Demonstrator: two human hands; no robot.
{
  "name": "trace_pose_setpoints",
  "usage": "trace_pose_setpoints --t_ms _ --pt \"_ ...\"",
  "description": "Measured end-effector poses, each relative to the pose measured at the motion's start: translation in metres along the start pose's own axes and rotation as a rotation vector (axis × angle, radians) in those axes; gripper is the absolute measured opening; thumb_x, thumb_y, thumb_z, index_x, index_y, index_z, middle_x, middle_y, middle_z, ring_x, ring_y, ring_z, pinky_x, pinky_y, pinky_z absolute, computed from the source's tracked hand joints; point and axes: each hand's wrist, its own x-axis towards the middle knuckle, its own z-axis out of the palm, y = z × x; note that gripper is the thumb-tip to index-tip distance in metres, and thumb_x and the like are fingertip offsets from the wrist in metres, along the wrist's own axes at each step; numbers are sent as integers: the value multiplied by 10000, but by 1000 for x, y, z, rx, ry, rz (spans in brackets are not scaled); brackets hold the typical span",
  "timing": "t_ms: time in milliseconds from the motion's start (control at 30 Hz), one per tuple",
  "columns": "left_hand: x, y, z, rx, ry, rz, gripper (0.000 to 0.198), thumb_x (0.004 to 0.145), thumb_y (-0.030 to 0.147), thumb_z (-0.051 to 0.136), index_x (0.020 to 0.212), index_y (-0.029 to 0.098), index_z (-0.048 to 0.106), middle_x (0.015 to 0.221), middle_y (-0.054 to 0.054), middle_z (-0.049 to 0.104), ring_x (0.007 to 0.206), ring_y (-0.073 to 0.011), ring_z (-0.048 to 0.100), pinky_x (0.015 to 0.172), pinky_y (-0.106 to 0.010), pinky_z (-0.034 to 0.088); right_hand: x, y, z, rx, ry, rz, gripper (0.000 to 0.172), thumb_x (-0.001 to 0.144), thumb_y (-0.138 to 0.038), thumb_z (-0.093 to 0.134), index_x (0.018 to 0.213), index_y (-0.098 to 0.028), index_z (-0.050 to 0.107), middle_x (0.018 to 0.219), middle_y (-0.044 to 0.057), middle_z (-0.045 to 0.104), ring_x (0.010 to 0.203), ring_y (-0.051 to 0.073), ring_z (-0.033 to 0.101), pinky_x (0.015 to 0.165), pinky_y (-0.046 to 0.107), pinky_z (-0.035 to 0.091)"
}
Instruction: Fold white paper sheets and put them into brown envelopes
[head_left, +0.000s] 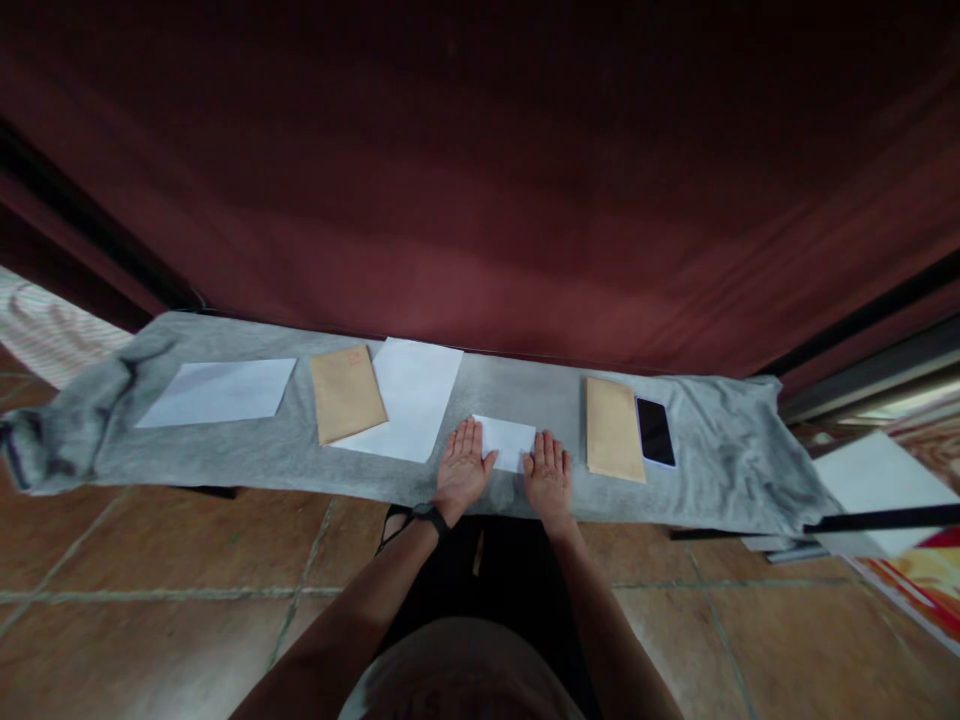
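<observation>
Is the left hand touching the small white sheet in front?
Touching. The head view shows the left hand lying flat, its thumb side overlapping the left edge of the small white sheet.

Small paper (510, 440) between left hand (463, 465) and right hand (547, 472), envelope (613, 428) right, phone (655, 431) farther right

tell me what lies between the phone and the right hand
A brown envelope, flat on the grey cloth, just past the right hand; head view.

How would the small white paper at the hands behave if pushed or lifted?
The small white paper looks thin and flat, so probably light and floppy. Pushed, it may drag on the grey cloth rather than slide. The left hand and right hand lie flat at its edges.
</observation>
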Motion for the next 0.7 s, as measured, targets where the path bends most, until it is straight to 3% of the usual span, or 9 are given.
trace_pose_setpoints --t_ms 133,300,467,600,700 --pt "0 1 -1 3 -1 3 699 1024 464 322 1556 11 326 1630 -200 309 1541 -293 243 1254 -465 232 -2 -11 -1 25 53 1 545 1056 -296 306 1542 -60 381 1564 223 435 1442 319 412 1160 533 315" --pt "-2 1 -2 -5 19 14 694 1022 450 340 1551 2 328 1632 -206 305 1538 -296 252 1255 -462 233 -9 -29 -3 62 -53 -164 501 1054 -295 359 1509 -106 450 1566 166 457 1455 272 407 1191 485 297" --pt "-4 -1 -5 -54 35 61 628 1033 401 326 1532 23 378 1625 -200 326 1540 -292 248 1256 -485 227 -12 -31 -5 24 -85 -167 541 1064 -318 343 1536 -58 393 1566 200 439 1455 277 412 1203 498 279" --pt "-3 7 -8 -156 -5 331 533 1052 322 292 1538 130 397 1631 -111 358 1542 -211 249 1273 -440 188 -12 -30 -4 -11 -136 -181 548 1039 -245 351 1558 -69 359 1594 196 394 1483 285 367 1217 510 253" --pt "2 17 -7 -225 -75 510 530 1064 392 320 1540 172 395 1634 -93 360 1533 -179 272 1268 -392 193 -15 -28 -1 -31 -180 -224 583 1004 -206 406 1576 -119 340 1626 168 351 1506 285 316 1237 509 221"
